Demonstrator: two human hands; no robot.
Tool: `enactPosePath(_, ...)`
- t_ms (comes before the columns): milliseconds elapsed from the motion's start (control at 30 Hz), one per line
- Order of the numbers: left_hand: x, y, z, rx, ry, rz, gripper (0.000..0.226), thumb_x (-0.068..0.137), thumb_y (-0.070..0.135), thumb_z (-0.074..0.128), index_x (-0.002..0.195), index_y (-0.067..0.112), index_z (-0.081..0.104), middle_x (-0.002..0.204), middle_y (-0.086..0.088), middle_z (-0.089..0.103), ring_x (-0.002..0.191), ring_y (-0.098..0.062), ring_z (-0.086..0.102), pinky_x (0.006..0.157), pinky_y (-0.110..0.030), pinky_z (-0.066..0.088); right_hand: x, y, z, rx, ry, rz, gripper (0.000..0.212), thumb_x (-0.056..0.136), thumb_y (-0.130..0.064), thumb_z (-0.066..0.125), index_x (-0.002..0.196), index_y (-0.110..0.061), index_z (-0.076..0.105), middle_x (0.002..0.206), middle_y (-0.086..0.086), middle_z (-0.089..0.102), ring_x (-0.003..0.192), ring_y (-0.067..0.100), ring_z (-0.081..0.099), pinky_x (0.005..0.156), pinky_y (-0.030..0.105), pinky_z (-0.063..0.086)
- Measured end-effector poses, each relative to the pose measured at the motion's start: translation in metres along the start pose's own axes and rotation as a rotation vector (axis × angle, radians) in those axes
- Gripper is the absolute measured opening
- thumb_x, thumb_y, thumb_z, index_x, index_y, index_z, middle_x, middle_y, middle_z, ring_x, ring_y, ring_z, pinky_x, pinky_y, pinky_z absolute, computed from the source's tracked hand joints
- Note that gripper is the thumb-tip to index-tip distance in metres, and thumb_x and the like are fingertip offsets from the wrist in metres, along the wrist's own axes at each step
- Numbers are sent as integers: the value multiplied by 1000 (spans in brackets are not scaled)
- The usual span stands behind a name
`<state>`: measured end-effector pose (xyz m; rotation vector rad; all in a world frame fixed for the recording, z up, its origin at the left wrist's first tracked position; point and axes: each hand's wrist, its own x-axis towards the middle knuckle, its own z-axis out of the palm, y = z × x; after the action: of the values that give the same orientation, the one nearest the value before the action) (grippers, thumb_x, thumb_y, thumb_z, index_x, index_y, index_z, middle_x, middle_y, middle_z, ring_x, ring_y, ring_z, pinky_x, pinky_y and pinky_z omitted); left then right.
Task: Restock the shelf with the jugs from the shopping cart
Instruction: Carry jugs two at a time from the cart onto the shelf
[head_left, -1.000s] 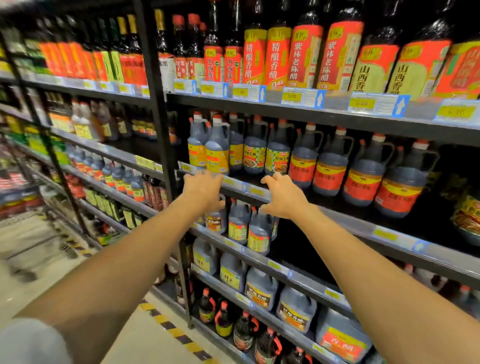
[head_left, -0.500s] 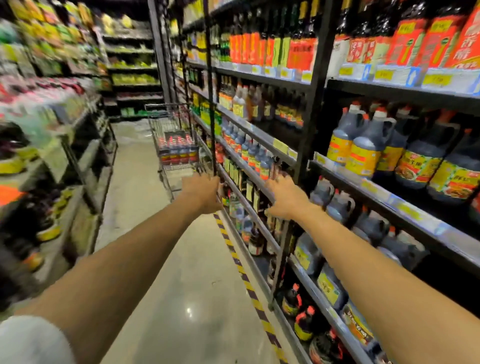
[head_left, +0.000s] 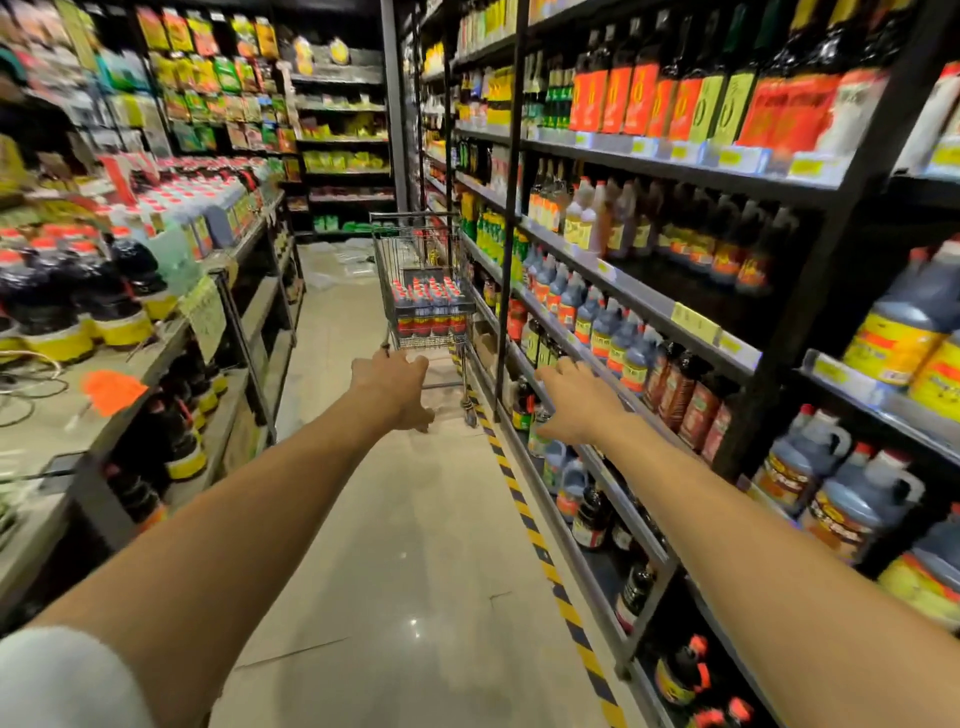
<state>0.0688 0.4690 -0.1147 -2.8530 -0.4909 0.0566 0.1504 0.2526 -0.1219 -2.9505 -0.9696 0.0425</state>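
Observation:
A metal shopping cart stands down the aisle, close to the right-hand shelving. It holds several dark jugs with red caps and red labels. Both my arms stretch forward toward it. My left hand is empty, fingers loosely spread, well short of the cart. My right hand is also empty with fingers apart, hovering in front of a lower shelf edge. The shelf on my right carries rows of similar grey-blue jugs and dark bottles.
Shelving with large dark bottles and an orange tag lines the left side. A yellow-and-black striped line runs along the floor beside the right shelving. The pale tiled aisle floor lies between me and the cart.
My view has swung left from facing the shelf to looking down the aisle. The cart now sits centred ahead. Both hands stay empty and have come away from the shelf edge.

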Motion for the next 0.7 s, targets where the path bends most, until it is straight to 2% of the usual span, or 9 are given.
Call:
enactPosePath(133,34,-23,11,2,-5,-1,80,82,63,59,145,23,33,139,-9,46,126,-30,45,95,-45,44,49,-13,1,1,-19,2,83,83,-37,72,151,-18,27,149,15,31,138,33,29,102,45,43)
enactPosePath(333,105,-46,28,5,-19,13,75,82,63,59,141,22,37,137,-9,48,124,-30,47,95,-46,43,142,-22,10,-18,-11,0,83,81,-41,71,149,-17,30,146,14,35,135,34,33,103,46,43)
enactPosePath(467,172,-61,38,10,-21,7,77,80,65,61,140,23,38,135,-9,50,122,-29,48,95,-44,43,221,-25,23,-11,-13,-14,80,77,-40,76,143,-19,36,141,11,37,132,33,34,105,46,41)
enactPosePath(633,267,-83,58,-21,-32,-17,71,82,64,58,137,23,40,132,-8,52,120,-29,50,93,-44,44,334,-25,34,19,-40,-13,76,81,-38,73,142,-17,34,151,14,26,140,36,26,107,49,39)
enactPosePath(700,301,-90,69,-12,-42,-27,71,83,64,55,138,23,39,131,-8,52,120,-29,50,93,-44,44,375,-25,39,12,-57,-20,78,81,-39,72,144,-17,32,148,14,29,138,35,28,107,49,38)
